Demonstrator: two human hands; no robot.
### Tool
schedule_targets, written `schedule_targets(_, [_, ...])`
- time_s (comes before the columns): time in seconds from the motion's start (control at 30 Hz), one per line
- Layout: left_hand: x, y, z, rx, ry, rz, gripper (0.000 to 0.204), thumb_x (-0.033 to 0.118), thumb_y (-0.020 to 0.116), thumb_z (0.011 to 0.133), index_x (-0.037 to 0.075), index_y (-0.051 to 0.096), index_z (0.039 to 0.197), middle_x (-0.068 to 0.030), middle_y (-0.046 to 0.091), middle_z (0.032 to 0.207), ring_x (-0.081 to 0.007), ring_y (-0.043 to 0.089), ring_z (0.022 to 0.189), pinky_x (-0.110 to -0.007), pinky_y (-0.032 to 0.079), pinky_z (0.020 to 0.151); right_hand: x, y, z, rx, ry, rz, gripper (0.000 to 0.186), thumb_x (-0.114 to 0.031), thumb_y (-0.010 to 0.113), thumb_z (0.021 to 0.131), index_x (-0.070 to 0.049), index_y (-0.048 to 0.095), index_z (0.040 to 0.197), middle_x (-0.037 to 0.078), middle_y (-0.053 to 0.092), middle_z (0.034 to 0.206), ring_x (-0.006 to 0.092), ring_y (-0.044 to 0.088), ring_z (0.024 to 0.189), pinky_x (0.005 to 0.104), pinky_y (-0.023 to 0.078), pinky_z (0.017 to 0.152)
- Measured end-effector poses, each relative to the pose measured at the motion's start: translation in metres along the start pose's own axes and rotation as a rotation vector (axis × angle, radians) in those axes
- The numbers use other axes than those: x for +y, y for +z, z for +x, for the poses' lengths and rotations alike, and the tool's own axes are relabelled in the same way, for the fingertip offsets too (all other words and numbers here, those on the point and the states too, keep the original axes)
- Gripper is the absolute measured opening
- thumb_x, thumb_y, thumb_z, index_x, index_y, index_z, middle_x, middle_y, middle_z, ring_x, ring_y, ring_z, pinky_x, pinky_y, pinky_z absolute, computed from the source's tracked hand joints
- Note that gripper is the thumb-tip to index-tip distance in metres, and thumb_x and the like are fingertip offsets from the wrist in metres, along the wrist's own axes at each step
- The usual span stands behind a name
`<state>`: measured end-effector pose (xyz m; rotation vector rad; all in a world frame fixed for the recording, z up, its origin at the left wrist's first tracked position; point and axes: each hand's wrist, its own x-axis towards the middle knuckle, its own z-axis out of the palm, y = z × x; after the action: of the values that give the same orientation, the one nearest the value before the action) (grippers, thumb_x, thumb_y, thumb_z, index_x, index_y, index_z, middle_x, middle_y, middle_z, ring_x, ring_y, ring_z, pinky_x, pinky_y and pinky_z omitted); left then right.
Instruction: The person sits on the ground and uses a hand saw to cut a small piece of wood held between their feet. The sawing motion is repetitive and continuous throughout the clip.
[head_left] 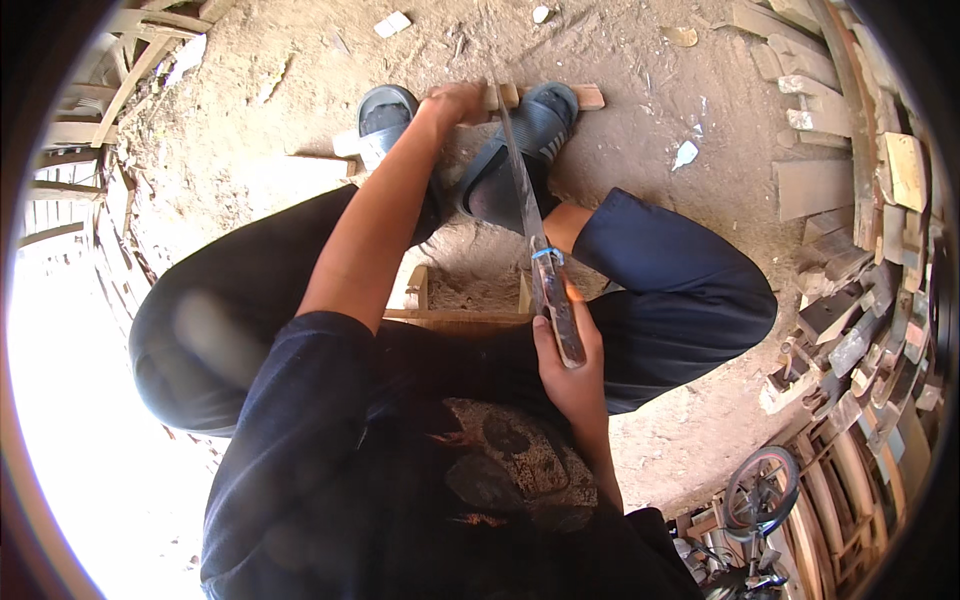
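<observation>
Wood strip [590, 97] | left hand [452, 102] pins it | right hand [568, 362] grips saw [530, 215]

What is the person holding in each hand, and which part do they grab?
The right hand grips a long metal blade by its wooden handle. The left hand presses one end of a short wooden stick lying under the sandalled feet.

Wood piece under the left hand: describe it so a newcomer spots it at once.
Start at the two dark sandals on the dirt floor at the top of the view. The wood piece lies across their toes, with the left hand pressing on it. Unlike the scrap stacked at right, the long blade meets it.
</observation>
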<state>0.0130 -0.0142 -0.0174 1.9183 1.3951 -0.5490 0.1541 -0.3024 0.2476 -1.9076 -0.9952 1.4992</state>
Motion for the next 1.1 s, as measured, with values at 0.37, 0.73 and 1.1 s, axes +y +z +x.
schedule_targets(0.37, [0.004, -0.016, -0.005, 0.042, 0.041, -0.033, 0.055, 0.033, 0.060, 0.082, 0.008, 0.046, 0.128, -0.0186, 0.061, 0.119, -0.0351, 0.058, 0.112, -0.046, 0.046, 0.093, -0.004, 0.004, 0.005, 0.002, 0.004, 0.068, 0.044, -0.006, 0.055, 0.091, 0.006, 0.043, 0.131, 0.018, 0.058, 0.116, 0.0198, 0.055, 0.109, 0.0304, 0.040, 0.095])
schedule_targets(0.73, [0.008, 0.013, -0.005, 0.277, -0.030, 0.031, 0.046, 0.037, 0.061, 0.084, 0.009, 0.052, 0.119, -0.0140, 0.063, 0.116, -0.0295, 0.062, 0.106, -0.052, 0.043, 0.090, -0.006, -0.002, 0.005, 0.024, -0.121, -0.073, 0.053, -0.008, 0.056, 0.090, 0.001, 0.036, 0.138, 0.024, 0.059, 0.116, 0.0317, 0.058, 0.114, 0.0340, 0.043, 0.093])
schedule_targets(1.1, [0.001, 0.019, -0.008, 0.388, 0.037, 0.116, 0.055, 0.053, 0.062, 0.082, 0.009, 0.051, 0.113, -0.0162, 0.065, 0.107, -0.0335, 0.064, 0.099, -0.047, 0.050, 0.083, -0.014, -0.001, 0.002, 0.027, -0.119, -0.147, 0.052, -0.010, 0.055, 0.090, -0.002, 0.037, 0.139, 0.024, 0.062, 0.108, 0.0306, 0.066, 0.098, 0.0334, 0.050, 0.082])
